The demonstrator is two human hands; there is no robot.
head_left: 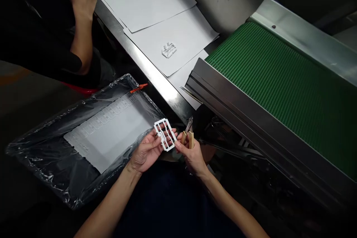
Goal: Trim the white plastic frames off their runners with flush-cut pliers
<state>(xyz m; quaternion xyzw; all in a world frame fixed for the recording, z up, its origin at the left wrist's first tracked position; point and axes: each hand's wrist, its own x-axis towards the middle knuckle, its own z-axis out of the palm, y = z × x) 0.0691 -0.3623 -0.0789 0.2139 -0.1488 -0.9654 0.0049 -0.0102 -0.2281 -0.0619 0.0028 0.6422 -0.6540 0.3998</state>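
Note:
My left hand (pixel 147 150) pinches a white plastic moulded frame (pixel 165 134) between thumb and fingers, holding it up over my lap. My right hand (pixel 192 155) touches the frame's right edge with its fingertips and grips small cutters with tan handles (pixel 188 135), jaws pointing up. Both hands are close together, just in front of the steel table edge.
A black bin lined with clear plastic (pixel 41 145) holds a grey sheet of parts at left. White paper sheets (pixel 178 29) with a small white part (pixel 169 50) lie on the steel table. A green conveyor belt (pixel 284 81) runs at right. Another person's arm (pixel 82 15) reaches in at top left.

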